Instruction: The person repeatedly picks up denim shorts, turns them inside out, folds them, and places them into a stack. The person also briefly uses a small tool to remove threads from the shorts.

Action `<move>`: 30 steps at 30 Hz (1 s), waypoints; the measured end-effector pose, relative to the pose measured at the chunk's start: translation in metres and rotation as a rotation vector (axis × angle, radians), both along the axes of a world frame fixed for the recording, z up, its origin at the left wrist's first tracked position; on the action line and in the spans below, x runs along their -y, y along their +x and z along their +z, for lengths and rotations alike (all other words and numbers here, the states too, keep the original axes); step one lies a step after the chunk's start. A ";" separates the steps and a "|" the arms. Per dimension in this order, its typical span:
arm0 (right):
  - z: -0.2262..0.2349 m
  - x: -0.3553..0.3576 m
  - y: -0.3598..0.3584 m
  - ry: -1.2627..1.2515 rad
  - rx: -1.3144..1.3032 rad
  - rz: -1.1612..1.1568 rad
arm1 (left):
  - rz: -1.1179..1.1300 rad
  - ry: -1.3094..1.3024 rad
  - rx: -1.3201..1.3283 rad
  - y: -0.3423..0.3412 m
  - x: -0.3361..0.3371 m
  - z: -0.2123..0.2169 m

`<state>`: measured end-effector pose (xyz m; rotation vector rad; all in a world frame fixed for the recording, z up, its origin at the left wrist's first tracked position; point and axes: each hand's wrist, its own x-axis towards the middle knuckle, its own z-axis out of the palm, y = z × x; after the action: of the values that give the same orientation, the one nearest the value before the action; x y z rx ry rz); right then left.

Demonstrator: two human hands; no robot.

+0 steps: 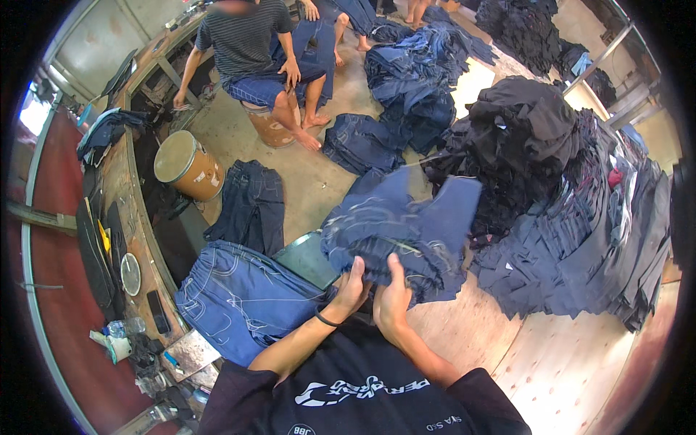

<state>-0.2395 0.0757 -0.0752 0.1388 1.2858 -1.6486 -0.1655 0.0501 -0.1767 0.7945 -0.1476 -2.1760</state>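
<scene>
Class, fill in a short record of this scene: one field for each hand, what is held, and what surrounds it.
left hand: grips the lower edge of the bundle
right hand: grips the same edge, beside the left
held item: dark blue denim bundle, lifted
person's left: blue jeans pile
person's right: dark garment heap
background: seated person, cardboard drum

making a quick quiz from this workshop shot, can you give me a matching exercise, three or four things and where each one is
Things:
1. bundle of dark blue denim
2. round drum
3. black garment heap
4. blue jeans with white stitching

Places:
A. lying on its side on the floor, upper left
B. held up in both hands, the left hand and the right hand
C. spread flat left of the person's forearms
D. piled high at the right

Pairs: 1-B, 2-A, 3-D, 4-C
</scene>
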 end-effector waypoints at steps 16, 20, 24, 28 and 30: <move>0.031 0.009 -0.091 -0.134 -1.298 0.934 | -0.103 -0.537 0.656 0.059 0.060 0.049; -0.008 0.052 -0.105 -0.195 -1.039 1.001 | -0.278 -0.767 0.999 0.070 0.071 0.077; -0.024 0.060 -0.126 -0.268 -1.045 0.833 | -0.248 -1.006 1.437 0.082 0.076 0.091; -0.028 0.060 -0.134 -0.282 -0.941 0.829 | -0.321 -1.047 1.613 0.081 0.065 0.096; -0.033 0.057 -0.134 -0.259 -0.823 0.820 | -0.291 -1.085 1.578 0.078 0.061 0.101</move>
<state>-0.3738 0.0187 -0.1085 -1.1793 1.3990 -1.1193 -0.0876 -0.0110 -0.0753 1.5548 -2.0309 -0.8238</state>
